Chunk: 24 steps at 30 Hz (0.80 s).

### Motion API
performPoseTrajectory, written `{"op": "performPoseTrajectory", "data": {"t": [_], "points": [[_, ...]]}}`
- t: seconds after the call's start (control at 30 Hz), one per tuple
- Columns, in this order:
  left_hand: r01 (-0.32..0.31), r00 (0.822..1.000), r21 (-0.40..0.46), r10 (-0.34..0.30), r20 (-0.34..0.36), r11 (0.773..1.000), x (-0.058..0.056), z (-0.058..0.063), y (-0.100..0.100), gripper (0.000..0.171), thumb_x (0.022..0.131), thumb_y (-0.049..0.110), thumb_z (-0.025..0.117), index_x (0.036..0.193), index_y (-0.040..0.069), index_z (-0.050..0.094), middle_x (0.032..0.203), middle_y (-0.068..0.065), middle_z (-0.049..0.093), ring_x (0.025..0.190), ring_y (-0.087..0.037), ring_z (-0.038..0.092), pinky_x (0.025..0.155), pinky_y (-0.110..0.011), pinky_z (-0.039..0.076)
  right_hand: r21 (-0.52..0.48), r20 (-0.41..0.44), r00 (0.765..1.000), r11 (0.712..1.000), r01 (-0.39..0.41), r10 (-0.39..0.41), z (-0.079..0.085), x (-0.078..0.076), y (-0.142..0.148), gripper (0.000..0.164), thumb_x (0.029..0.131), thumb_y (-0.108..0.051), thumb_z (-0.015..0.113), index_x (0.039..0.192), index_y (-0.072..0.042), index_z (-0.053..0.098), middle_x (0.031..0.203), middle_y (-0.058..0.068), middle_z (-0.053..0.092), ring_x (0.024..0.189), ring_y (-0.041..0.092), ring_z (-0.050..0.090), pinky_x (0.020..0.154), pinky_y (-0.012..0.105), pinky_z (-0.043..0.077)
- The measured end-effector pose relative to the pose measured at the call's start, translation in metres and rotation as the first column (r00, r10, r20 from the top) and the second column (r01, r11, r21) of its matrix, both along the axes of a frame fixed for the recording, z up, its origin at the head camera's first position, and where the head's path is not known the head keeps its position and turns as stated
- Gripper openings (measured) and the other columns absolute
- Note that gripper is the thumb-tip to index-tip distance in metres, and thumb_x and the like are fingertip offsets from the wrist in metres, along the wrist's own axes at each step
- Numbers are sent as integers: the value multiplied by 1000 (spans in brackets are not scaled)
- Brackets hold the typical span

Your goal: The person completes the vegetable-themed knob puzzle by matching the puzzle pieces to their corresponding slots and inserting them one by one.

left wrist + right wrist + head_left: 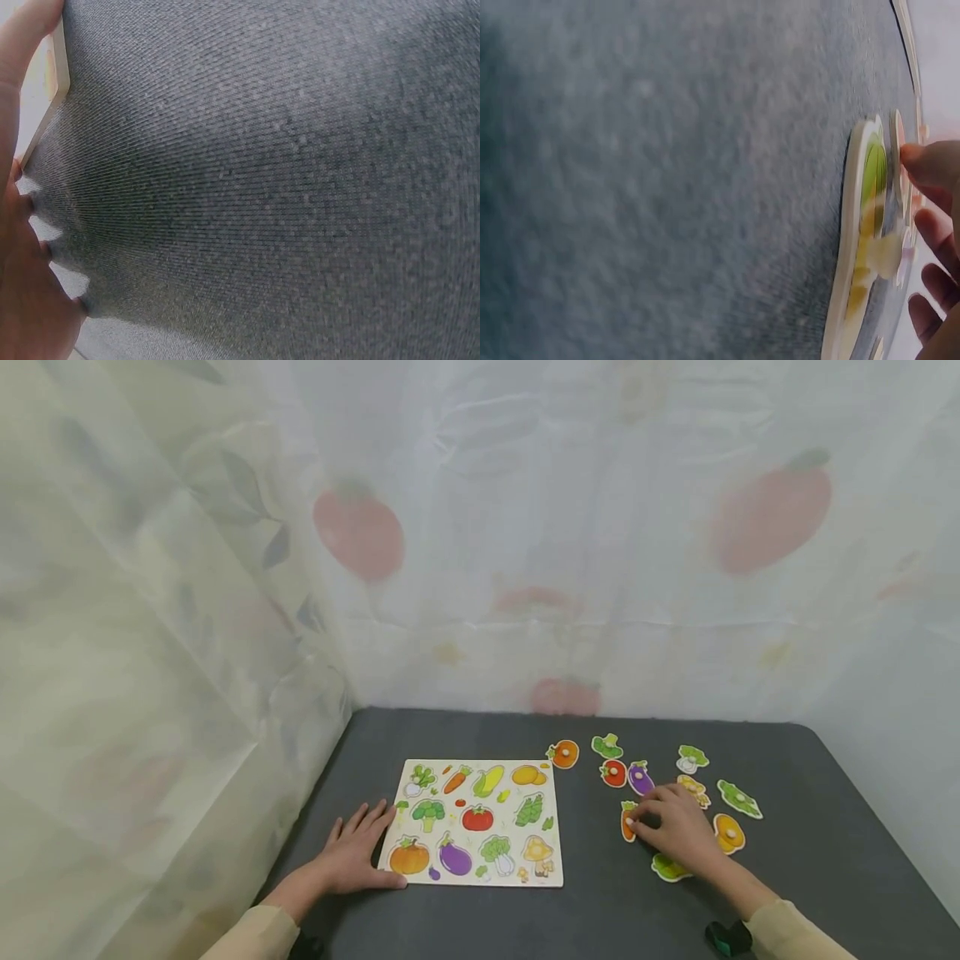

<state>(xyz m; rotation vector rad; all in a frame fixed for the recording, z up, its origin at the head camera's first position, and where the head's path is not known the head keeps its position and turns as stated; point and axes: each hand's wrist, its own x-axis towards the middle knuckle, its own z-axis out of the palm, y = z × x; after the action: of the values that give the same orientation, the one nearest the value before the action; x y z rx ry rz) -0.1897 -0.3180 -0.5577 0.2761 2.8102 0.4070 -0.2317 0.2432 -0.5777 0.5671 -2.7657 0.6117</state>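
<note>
My left hand [348,860] lies with fingers spread at the left edge of a wooden vegetable puzzle board [498,849], its thumb along the lower left corner. In the left wrist view, that board's edge [61,67] shows beside the thumb. To the right of the board, my right hand [678,827] pinches the knob of a carrot puzzle piece [627,831], which stands close over the dark cloth. Under the right wrist lies a corn piece [667,867], partly hidden; its pale knob [885,255] sticks up in the right wrist view.
Around the right hand lie a tomato piece [612,773], an eggplant piece [640,778], a broccoli piece [607,747] and several others. A pumpkin piece [567,755] touches the board's upper right corner. Curtains [562,543] hang behind and left of the grey table [465,927].
</note>
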Motion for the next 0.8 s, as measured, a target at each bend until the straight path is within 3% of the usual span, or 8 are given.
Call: {"op": "performPoseTrajectory", "data": {"t": [0.17, 0.57, 0.8], "points": [[1, 1000, -8, -1, 2, 1000, -1, -1, -1, 130, 65, 85, 73, 164, 15, 28, 169, -13, 20, 153, -46, 12, 111, -79, 8, -29, 38, 999, 999, 40, -39, 1, 2, -2, 12, 79, -28, 89, 81, -29, 78, 96, -2, 65, 104, 33, 55, 92, 57, 45], [-1, 1000, 1, 1, 14, 1000, 0, -2, 1, 129, 65, 85, 74, 164, 15, 28, 169, -14, 20, 153, -46, 12, 111, -78, 7, -49, 38, 999, 998, 37, -35, -1, 7, 0, 10, 79, -28, 90, 81, -29, 80, 92, -6, 63, 102, 31, 54, 88, 54, 45], [-3, 1000, -3, 3, -7, 1000, 0, -3, 0, 130, 64, 86, 73, 164, 15, 28, 168, -13, 21, 153, -46, 12, 111, -78, 7, -82, -8, 999, 996, 32, -32, -4, 5, -2, 12, 77, -23, 91, 79, -28, 79, 91, -4, 65, 99, 31, 55, 85, 53, 44]]}}
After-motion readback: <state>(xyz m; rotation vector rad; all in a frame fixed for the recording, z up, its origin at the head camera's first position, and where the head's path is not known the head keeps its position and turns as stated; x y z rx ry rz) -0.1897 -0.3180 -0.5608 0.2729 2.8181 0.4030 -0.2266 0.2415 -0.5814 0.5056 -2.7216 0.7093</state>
